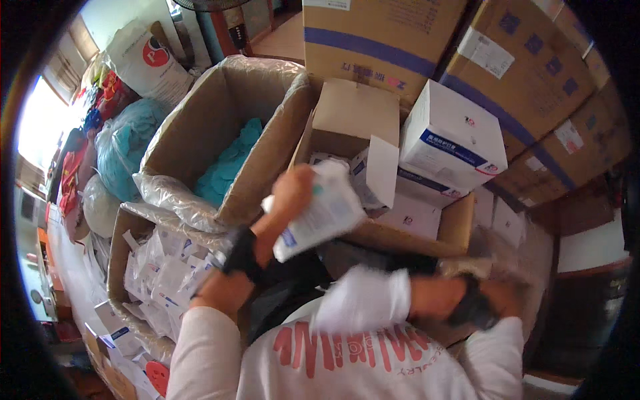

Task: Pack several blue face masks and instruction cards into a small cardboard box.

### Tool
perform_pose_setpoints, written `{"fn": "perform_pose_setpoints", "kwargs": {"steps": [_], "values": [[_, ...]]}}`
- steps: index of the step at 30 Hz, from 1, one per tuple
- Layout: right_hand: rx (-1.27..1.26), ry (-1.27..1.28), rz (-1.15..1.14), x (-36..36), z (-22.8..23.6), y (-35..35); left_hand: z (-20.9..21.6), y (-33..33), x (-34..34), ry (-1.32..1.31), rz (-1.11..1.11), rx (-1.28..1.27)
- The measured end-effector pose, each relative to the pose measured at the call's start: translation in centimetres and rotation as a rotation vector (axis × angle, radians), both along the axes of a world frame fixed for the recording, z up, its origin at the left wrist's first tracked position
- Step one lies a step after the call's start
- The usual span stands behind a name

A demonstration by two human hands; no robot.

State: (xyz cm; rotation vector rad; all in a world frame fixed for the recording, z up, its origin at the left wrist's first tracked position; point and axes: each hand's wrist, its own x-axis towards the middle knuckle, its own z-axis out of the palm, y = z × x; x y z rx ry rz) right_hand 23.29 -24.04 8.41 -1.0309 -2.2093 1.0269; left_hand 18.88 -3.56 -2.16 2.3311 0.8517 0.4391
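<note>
Left hand (295,192) pinches one end of a tilted white packet (323,217) at the near side of the brown box (357,112). Right hand (437,297) looks wrapped round a white thing (363,300) (too blurred to say what). Risk: one-end grip could let the packet swing or slip; its far end could catch the white box (383,170) just beside. Careless left elbow could spill the loose packets (170,277).

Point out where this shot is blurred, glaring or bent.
Head view: the right hand and white item at it are smeared, likely by motion; head view: the left hand and its white packet blur too; head view: the bright opening at far left is washed out; head view: edges bow toward the dark rim.
</note>
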Motion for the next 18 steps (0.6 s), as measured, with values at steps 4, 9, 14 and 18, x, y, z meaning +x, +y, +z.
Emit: {"fn": "perform_pose_setpoints", "kwargs": {"steps": [4,9,14,18], "values": [[0.323,-0.173,-0.216,1.6,0.9,1.3,4.6,0.4,-1.0,-0.172,0.017,-0.04],[0.482,-0.122,-0.94,7.3,1.5,4.7,6.1,-1.6,-1.6,-0.263,-0.318,0.236],[0.2,-0.266,-0.868,6.4,-1.1,6.0,6.3,-2.5,-0.8,-0.373,-0.281,0.266],[0.8,-0.39,-0.514,3.0,-0.1,5.5,4.2,-2.3,0.4,-0.236,-0.114,0.187]]}}
